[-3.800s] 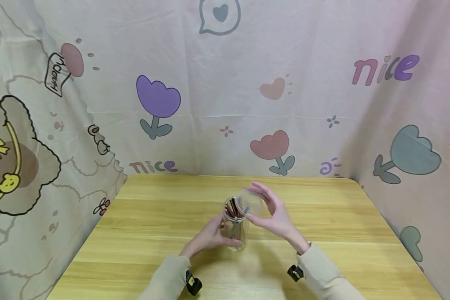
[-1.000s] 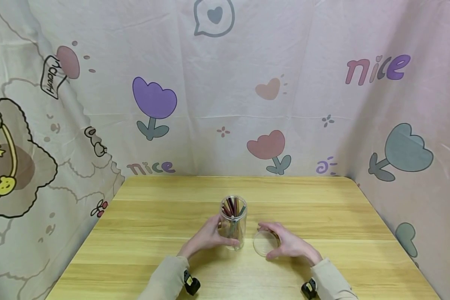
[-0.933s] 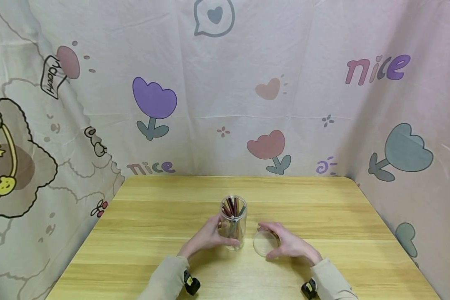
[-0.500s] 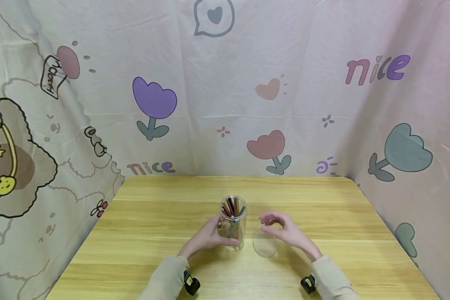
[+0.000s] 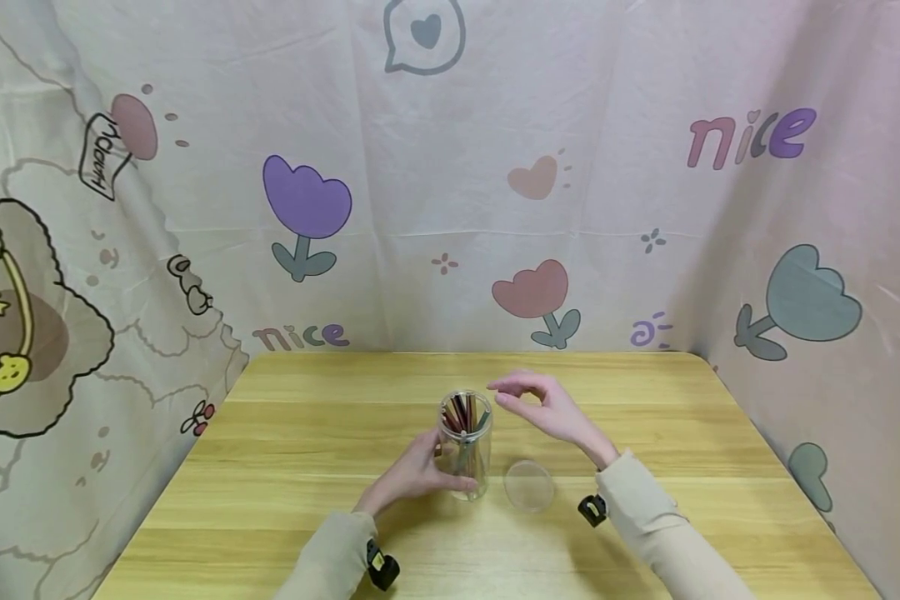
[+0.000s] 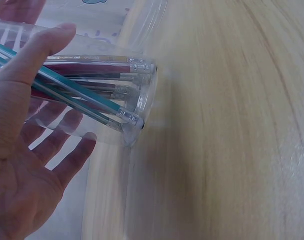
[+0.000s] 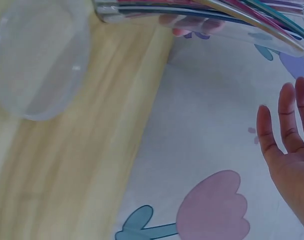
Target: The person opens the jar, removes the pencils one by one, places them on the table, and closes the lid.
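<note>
A clear jar stands upright on the table, its mouth uncovered. Inside it lean several pencils; the left wrist view shows their eraser ends down at the base, with teal and dark red barrels. My left hand grips the jar low on its left side, thumb across the front and fingers behind. My right hand is raised just right of the jar's mouth, fingers bent and nothing between them. The round clear lid lies flat on the table right of the jar, below the right hand.
The wooden table reaches back to a pale printed curtain, which also hangs along both sides. A black wrist camera sits on the left sleeve, and another camera on the right one.
My right hand lowered the lid from beside the jar's mouth to the table, let go of it, then rose back towards the mouth. My left hand has kept its grip on the jar.
</note>
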Demonstrator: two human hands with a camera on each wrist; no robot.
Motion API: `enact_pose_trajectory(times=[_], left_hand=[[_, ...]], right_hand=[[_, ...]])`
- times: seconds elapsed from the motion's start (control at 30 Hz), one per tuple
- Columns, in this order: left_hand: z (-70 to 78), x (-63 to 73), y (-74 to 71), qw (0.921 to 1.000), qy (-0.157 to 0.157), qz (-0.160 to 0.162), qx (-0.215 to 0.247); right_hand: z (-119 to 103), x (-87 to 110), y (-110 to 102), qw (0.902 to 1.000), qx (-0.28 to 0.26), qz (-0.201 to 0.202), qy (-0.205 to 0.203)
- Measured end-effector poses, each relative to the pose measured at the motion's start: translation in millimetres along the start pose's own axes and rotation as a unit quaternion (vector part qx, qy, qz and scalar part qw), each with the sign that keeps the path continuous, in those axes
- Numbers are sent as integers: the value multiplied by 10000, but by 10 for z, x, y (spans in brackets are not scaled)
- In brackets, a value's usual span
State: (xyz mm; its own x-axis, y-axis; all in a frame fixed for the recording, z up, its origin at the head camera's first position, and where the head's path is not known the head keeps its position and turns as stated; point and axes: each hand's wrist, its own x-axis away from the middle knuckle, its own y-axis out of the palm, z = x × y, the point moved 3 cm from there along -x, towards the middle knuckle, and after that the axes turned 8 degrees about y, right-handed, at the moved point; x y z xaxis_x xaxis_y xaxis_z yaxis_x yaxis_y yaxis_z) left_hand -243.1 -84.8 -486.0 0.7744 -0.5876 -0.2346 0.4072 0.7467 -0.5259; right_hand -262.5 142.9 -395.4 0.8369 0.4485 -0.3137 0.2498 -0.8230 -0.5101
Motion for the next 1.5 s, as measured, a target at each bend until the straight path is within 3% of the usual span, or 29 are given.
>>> enact_pose_trajectory(times=[0.33, 0.73, 1.1, 1.33, 1.5], left_hand=[[-23, -6, 9, 10000, 73, -47, 0], [-22, 8, 5, 10000, -8, 18, 32], [-32, 10, 4, 10000, 40, -12, 60], [-35, 10, 1, 10000, 34, -16, 63], [-33, 9, 2, 10000, 60, -4, 41]], right_hand=[[-55, -149, 75, 9985, -211, -463, -178], [-121, -183, 129, 9985, -179, -460, -236], [-99, -184, 143, 9954, -277, -322, -859], [-130, -225, 121, 9975, -355, -557, -235], [-149, -260, 120, 9933, -711, -844, 336]])
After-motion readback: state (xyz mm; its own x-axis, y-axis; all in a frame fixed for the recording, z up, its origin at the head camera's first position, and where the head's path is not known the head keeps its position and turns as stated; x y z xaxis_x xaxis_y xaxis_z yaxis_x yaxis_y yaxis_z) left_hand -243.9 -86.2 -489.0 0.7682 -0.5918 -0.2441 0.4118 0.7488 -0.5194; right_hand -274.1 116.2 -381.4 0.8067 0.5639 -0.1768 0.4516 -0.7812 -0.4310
